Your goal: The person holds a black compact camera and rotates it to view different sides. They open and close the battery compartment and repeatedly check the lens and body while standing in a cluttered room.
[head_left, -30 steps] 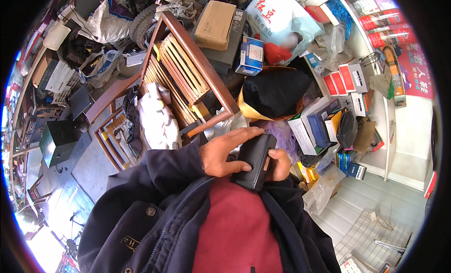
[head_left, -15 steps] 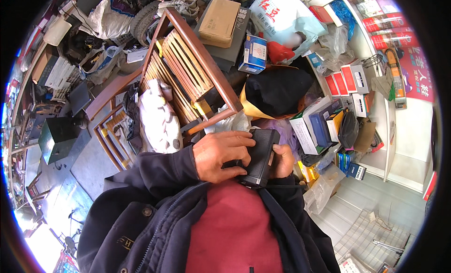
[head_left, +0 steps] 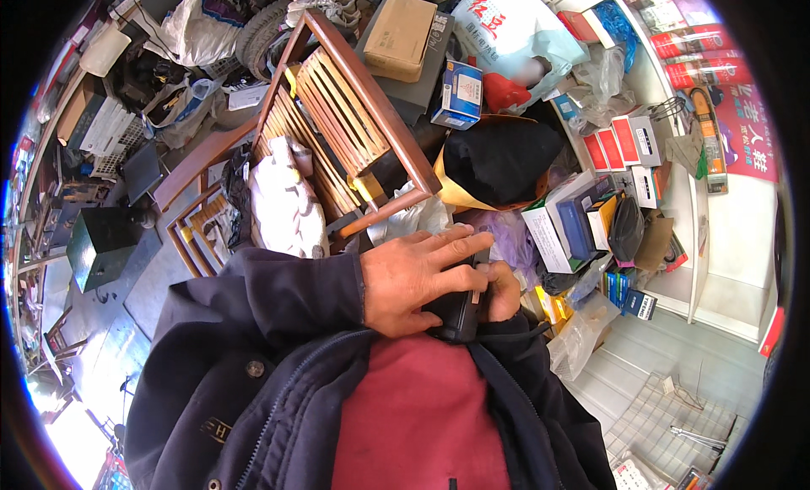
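Note:
Against my chest I hold a black box-shaped case, tilted a little. My left hand lies across its face, the fingers reaching over to the far right edge and the thumb near its lower left. Much of the case is covered by this hand. My right hand grips it from the right side, with the thumb by the edge next to the left fingertips. Its other fingers are hidden behind the case. What kind of thing the case is cannot be made out.
Ahead stands a tilted wooden folding chair with a white patterned cloth beside it. A cardboard box, a blue box and a black bag lie beyond. Several boxes line the white shelf on the right.
My left hand has slid rightward over the case, its fingers stretching to the right edge and covering more of the face. The right hand keeps its hold.

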Motion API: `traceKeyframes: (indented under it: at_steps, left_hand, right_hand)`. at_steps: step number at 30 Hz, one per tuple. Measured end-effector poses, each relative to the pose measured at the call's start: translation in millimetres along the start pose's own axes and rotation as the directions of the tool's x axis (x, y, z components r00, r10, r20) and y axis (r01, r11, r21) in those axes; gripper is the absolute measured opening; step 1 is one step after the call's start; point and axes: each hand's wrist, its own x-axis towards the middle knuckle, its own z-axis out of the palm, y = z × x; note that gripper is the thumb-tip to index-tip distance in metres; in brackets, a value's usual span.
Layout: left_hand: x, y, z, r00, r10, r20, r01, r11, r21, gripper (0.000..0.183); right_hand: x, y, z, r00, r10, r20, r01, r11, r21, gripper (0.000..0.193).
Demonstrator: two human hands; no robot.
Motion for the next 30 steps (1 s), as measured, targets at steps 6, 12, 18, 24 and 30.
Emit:
traceKeyframes:
  at_steps: [6,12,18,24,30]
  left_hand:
    - [-0.9,7.2,9.4,0.998,0.006,0.059,-0.012,0.995,0.101,0.097]
    - [-3.0,3.3,14.2,1.0,-0.015,0.01,0.014,0.988,0.157,0.093]
    - [-17.7,1.3,10.1,0.988,-0.115,-0.104,0.099,0.984,-0.147,0.083]
    - [-33.9,-0.1,21.8,0.95,-0.239,-0.199,0.174,0.939,-0.298,0.08]
    - [-38.9,-2.3,22.8,0.956,-0.157,-0.248,0.094,0.965,-0.246,0.05]
  right_hand:
    - [-4.5,-2.6,12.4,0.997,-0.066,0.046,0.071,0.99,-0.124,0.036]
    - [-8.3,1.9,31.9,0.963,-0.051,-0.266,0.003,0.984,-0.177,0.034]
    - [-12.3,7.7,18.4,0.987,-0.082,-0.137,0.09,0.994,0.056,0.044]
    - [-15.8,-1.8,21.5,0.989,-0.125,-0.085,0.127,0.992,0.017,0.069]
    - [-13.6,-2.2,28.5,0.989,-0.116,-0.092,0.118,0.993,0.022,0.075]
